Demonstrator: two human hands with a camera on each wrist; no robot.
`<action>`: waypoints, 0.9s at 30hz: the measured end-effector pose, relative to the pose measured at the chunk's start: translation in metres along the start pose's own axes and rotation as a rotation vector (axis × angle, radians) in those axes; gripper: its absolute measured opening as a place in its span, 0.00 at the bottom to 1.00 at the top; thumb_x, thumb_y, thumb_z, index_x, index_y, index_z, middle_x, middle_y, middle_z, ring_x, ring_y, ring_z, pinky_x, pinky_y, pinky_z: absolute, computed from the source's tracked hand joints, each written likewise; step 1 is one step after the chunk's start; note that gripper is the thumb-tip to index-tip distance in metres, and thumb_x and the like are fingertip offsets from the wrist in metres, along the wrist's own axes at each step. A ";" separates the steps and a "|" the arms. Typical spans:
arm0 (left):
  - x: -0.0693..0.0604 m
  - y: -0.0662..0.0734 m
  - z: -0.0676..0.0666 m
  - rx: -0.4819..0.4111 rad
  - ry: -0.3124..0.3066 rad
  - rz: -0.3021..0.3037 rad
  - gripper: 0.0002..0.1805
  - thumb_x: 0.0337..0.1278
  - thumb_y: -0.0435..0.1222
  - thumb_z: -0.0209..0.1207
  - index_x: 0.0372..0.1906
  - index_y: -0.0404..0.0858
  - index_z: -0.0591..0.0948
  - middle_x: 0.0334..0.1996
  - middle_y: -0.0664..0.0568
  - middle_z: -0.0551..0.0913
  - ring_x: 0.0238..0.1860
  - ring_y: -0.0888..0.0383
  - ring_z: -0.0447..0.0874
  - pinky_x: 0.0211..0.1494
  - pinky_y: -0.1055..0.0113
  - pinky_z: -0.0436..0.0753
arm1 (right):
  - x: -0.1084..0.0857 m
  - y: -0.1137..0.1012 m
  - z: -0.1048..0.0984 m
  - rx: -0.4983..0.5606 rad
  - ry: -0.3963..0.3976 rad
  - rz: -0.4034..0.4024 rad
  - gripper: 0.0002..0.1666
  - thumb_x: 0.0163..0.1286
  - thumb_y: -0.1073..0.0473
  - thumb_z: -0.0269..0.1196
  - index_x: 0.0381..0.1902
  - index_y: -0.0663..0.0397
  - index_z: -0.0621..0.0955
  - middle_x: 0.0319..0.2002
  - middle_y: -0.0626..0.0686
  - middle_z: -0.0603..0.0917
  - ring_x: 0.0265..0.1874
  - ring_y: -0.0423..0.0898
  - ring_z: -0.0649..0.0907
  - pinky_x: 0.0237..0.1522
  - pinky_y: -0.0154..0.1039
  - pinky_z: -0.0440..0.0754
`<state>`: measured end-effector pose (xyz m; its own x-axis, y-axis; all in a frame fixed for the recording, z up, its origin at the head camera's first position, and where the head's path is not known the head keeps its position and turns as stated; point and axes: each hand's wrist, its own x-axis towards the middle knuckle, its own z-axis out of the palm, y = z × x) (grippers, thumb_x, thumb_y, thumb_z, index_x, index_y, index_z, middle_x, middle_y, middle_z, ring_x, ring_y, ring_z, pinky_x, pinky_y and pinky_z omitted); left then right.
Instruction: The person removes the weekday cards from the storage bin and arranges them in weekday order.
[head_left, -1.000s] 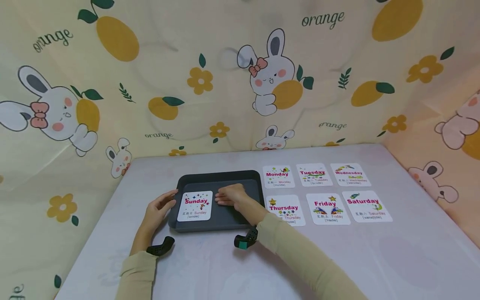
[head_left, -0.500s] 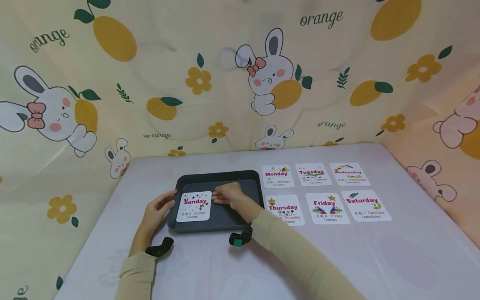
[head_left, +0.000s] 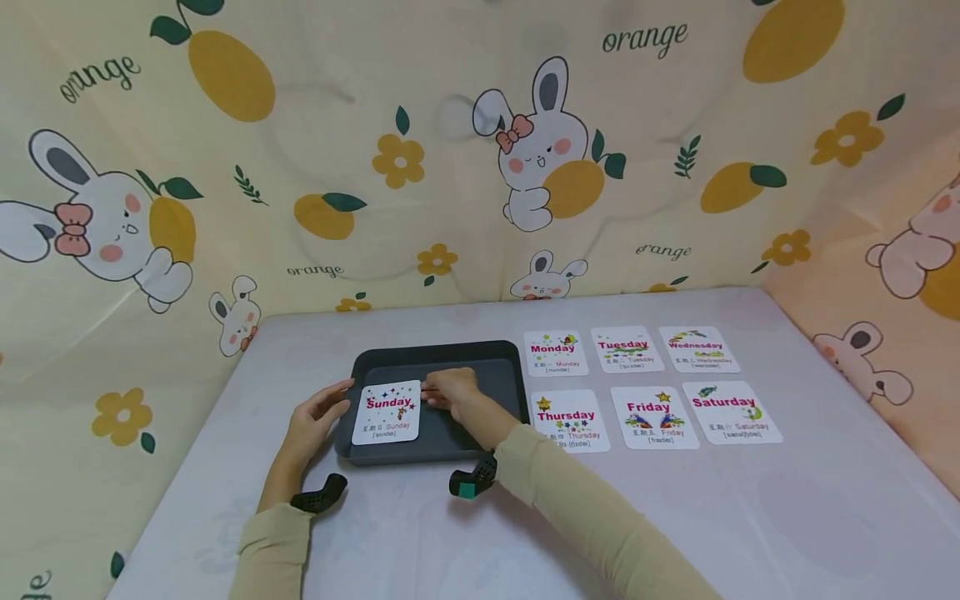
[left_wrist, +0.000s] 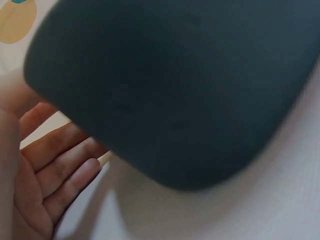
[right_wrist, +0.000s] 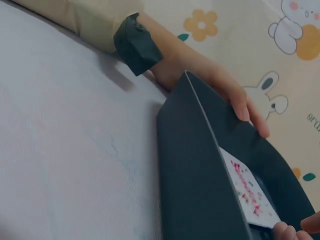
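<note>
In the head view, a dark grey rectangular tray (head_left: 450, 454) stands on the table with a white card printed "Sunday" (head_left: 386, 412) in its left part. My left hand (head_left: 311, 421) rests against the tray's left side, its fingers fairly straight, touching the rim. My right hand (head_left: 453, 396) reaches into the tray from the right and pinches the right edge of the Sunday card. The right wrist view shows fingertips (right_wrist: 285, 232) at the corner of that card (right_wrist: 250, 192). Most of the left hand's contact is hidden behind the tray (left_wrist: 165, 90) in the left wrist view.
To the right of the tray lie several weekday cards in two rows: Monday (head_left: 557, 354), Tuesday (head_left: 627, 350) and Wednesday (head_left: 700, 350) behind, Thursday (head_left: 570, 421), Friday (head_left: 655, 418) and Saturday (head_left: 732, 412) in front. A patterned cloth (head_left: 450, 317) hangs behind the table.
My right hand has moved left across the tray, from beside the Sunday card to its right edge, and its fingers have closed there. The left hand and tray have stayed put.
</note>
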<state>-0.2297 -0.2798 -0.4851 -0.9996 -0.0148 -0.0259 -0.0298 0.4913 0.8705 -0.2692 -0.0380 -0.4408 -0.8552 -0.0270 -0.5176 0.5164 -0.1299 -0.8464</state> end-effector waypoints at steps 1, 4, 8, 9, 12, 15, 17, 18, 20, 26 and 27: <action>0.000 0.000 0.000 0.000 -0.001 -0.002 0.26 0.68 0.47 0.52 0.68 0.46 0.71 0.69 0.49 0.71 0.68 0.50 0.70 0.53 0.92 0.67 | -0.001 0.000 0.001 -0.006 0.011 -0.004 0.14 0.64 0.68 0.59 0.48 0.68 0.81 0.37 0.59 0.89 0.16 0.35 0.80 0.20 0.23 0.77; 0.000 0.001 0.000 0.004 0.001 -0.001 0.25 0.68 0.47 0.52 0.67 0.47 0.71 0.69 0.50 0.72 0.66 0.55 0.71 0.53 0.92 0.67 | -0.002 0.002 0.002 0.004 0.011 -0.036 0.15 0.64 0.68 0.60 0.49 0.67 0.82 0.39 0.58 0.89 0.19 0.34 0.80 0.22 0.24 0.79; -0.001 0.002 0.000 0.001 -0.001 0.011 0.24 0.69 0.46 0.52 0.67 0.47 0.71 0.68 0.50 0.73 0.58 0.71 0.71 0.52 0.93 0.66 | -0.004 0.001 0.004 0.042 0.005 -0.058 0.19 0.60 0.70 0.64 0.50 0.65 0.81 0.42 0.59 0.88 0.23 0.35 0.83 0.33 0.29 0.85; -0.001 0.003 0.000 0.000 -0.002 0.013 0.24 0.69 0.46 0.52 0.67 0.47 0.71 0.68 0.50 0.73 0.56 0.74 0.70 0.52 0.93 0.66 | -0.004 0.001 0.005 0.058 0.003 -0.058 0.20 0.58 0.71 0.64 0.50 0.65 0.81 0.43 0.60 0.88 0.24 0.36 0.84 0.35 0.31 0.86; -0.001 0.003 -0.001 0.002 -0.006 0.012 0.25 0.69 0.47 0.52 0.67 0.48 0.71 0.68 0.50 0.73 0.52 0.81 0.67 0.51 0.93 0.66 | -0.005 0.001 0.006 0.103 -0.002 -0.055 0.22 0.56 0.73 0.66 0.50 0.65 0.80 0.46 0.62 0.87 0.25 0.37 0.84 0.40 0.34 0.87; -0.001 0.004 -0.001 0.005 -0.007 0.013 0.25 0.69 0.48 0.52 0.68 0.48 0.71 0.68 0.49 0.72 0.51 0.84 0.67 0.52 0.93 0.65 | -0.004 0.001 0.008 0.128 -0.006 -0.059 0.21 0.55 0.75 0.65 0.49 0.67 0.80 0.46 0.64 0.86 0.25 0.39 0.85 0.40 0.35 0.87; -0.001 0.003 -0.001 0.003 -0.004 0.018 0.25 0.69 0.47 0.52 0.67 0.47 0.71 0.68 0.49 0.72 0.51 0.83 0.67 0.52 0.93 0.65 | -0.004 0.001 0.008 0.134 -0.009 -0.060 0.21 0.55 0.76 0.65 0.49 0.68 0.81 0.47 0.65 0.86 0.26 0.40 0.86 0.39 0.36 0.87; -0.001 0.003 -0.001 0.004 -0.001 0.020 0.25 0.69 0.47 0.52 0.67 0.47 0.71 0.68 0.49 0.72 0.51 0.83 0.67 0.52 0.93 0.65 | -0.004 0.001 0.009 0.134 -0.013 -0.059 0.20 0.54 0.77 0.65 0.48 0.68 0.81 0.47 0.66 0.86 0.27 0.41 0.86 0.39 0.35 0.87; -0.002 0.003 -0.001 0.007 0.000 0.021 0.25 0.69 0.47 0.52 0.67 0.47 0.71 0.68 0.49 0.72 0.51 0.83 0.67 0.51 0.93 0.65 | -0.004 0.002 0.009 0.128 -0.025 -0.049 0.20 0.55 0.77 0.65 0.48 0.68 0.81 0.48 0.67 0.85 0.29 0.43 0.87 0.38 0.35 0.87; -0.002 0.002 -0.001 0.009 0.001 0.015 0.26 0.68 0.49 0.52 0.68 0.48 0.71 0.68 0.49 0.72 0.51 0.84 0.67 0.52 0.93 0.65 | -0.002 0.011 0.009 0.028 -0.071 -0.021 0.15 0.60 0.72 0.64 0.47 0.67 0.83 0.43 0.62 0.88 0.24 0.38 0.85 0.34 0.31 0.86; -0.002 0.002 -0.001 0.009 0.002 0.015 0.25 0.68 0.49 0.52 0.68 0.48 0.71 0.68 0.49 0.73 0.51 0.84 0.67 0.52 0.93 0.65 | -0.002 0.013 0.009 0.005 -0.079 -0.027 0.15 0.60 0.71 0.63 0.46 0.68 0.83 0.42 0.62 0.88 0.23 0.38 0.84 0.33 0.31 0.86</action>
<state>-0.2273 -0.2795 -0.4831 -0.9999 -0.0094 -0.0118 -0.0149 0.4989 0.8665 -0.2611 -0.0482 -0.4492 -0.8696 -0.1011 -0.4833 0.4933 -0.1361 -0.8591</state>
